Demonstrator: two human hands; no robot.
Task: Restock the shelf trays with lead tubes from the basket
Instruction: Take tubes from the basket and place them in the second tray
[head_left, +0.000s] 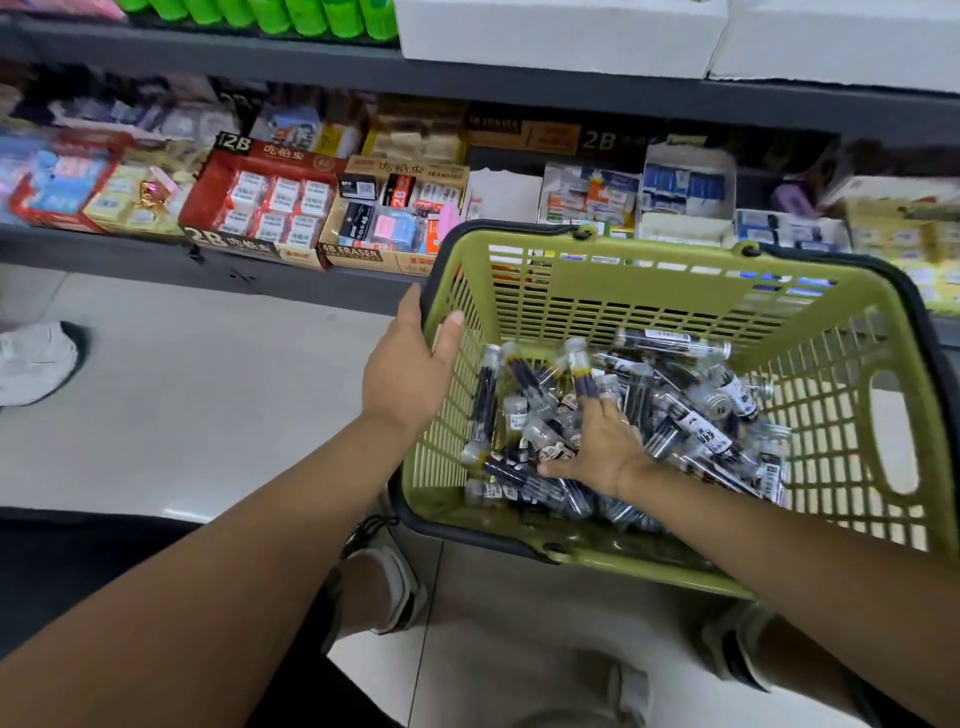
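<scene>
One green basket (649, 291), centre right, is being gripped at its rim by the left hand (410, 364); the right hand (597, 449) is being spread over uncountably many lead tubes (693, 434), grasp unclear.

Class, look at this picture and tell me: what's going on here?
A person is at a shop shelf with a green basket. Their left hand grips its rim while the right hand reaches into the pile of lead tubes inside. Whether it has grasped any is unclear.
</scene>
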